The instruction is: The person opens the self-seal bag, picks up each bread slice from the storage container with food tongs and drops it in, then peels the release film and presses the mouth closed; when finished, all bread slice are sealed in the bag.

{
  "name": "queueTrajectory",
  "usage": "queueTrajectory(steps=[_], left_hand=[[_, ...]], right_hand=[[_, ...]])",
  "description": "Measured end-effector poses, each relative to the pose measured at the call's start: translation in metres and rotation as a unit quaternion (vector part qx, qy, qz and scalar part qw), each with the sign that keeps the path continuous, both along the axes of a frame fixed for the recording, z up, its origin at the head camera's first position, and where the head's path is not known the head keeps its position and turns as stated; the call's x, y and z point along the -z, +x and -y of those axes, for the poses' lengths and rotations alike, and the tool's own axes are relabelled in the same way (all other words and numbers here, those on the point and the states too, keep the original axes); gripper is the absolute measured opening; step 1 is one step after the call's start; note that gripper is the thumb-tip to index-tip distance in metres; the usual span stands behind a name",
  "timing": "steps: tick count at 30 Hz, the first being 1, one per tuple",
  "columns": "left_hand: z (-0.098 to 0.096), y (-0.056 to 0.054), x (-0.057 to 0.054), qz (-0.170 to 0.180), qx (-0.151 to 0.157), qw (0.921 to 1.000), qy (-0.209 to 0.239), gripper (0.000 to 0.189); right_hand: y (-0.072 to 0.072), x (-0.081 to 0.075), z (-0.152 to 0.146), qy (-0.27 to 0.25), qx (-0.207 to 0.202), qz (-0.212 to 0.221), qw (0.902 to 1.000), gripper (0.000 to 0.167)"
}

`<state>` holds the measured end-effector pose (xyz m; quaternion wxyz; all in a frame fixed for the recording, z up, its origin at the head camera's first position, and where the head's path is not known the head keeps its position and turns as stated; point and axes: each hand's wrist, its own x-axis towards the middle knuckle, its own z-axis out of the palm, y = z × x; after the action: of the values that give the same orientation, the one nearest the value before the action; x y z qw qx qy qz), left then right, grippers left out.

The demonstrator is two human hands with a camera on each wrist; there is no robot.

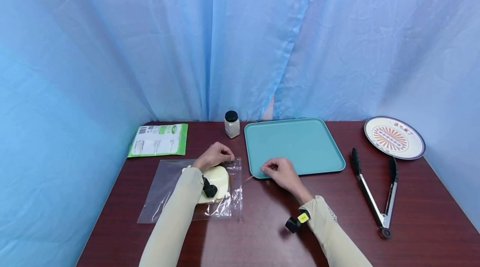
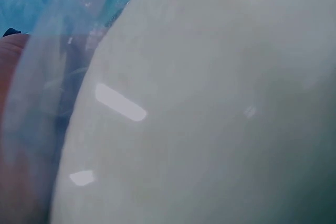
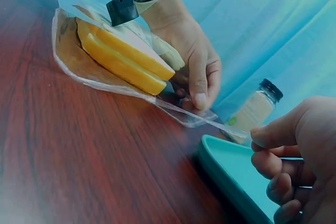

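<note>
A clear plastic bag (image 1: 159, 194) lies flat at the left of the table. Inside it are two stacked, bread-like slices (image 3: 123, 59) with pale faces and yellow-orange edges. At the far corner of the bag's right edge, my left hand (image 1: 213, 156) pinches the plastic between thumb and fingers. My right hand (image 1: 283, 173), over the near left corner of the teal tray (image 1: 292, 144), pinches the end of a thin clear plastic strip (image 3: 226, 126). That strip stretches taut from the bag's edge. A pale slice (image 2: 199, 103) under shiny plastic fills most of the left wrist view.
Behind the bag stands a jar (image 1: 232, 127) with a black lid. A green-and-white packet (image 1: 157, 140) lies at the back left. On the right are black-tipped metal tongs (image 1: 369, 196), spread apart, and a patterned plate (image 1: 393, 138). Blue curtains (image 1: 247, 42) enclose the table.
</note>
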<state>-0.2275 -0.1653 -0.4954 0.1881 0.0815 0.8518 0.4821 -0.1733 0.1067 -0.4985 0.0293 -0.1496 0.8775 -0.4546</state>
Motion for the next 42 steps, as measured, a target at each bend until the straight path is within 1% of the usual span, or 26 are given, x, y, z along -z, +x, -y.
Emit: queueTrajectory(steps=[5,13,21,28,35,42], left_hand=[[0.0,0.001,-0.001,0.002,-0.001,1.0,0.002,0.011],[-0.001,0.002,-0.003,0.009,-0.003,0.9999,0.011,0.011],[0.0,0.001,-0.001,0.005,0.001,0.9999,0.012,0.011],[-0.001,0.002,-0.002,0.003,0.003,1.0,0.0,0.011],[0.0,0.001,-0.002,-0.005,0.002,0.9999,-0.011,0.011],[-0.001,0.001,-0.001,-0.001,-0.001,0.9999,-0.01,0.01]], right_hand=[[0.004,0.001,-0.01,0.009,0.004,0.001,1.0,0.006],[0.01,0.001,-0.022,0.003,0.019,-0.019,0.9996,0.006],[0.015,0.001,-0.035,0.003,0.029,-0.032,0.999,0.005],[0.018,-0.002,-0.048,0.006,0.051,-0.038,0.9979,0.005],[0.021,-0.001,-0.065,0.015,0.061,-0.049,0.9968,0.005],[0.026,0.0,-0.08,0.022,0.077,-0.052,0.9954,0.005]])
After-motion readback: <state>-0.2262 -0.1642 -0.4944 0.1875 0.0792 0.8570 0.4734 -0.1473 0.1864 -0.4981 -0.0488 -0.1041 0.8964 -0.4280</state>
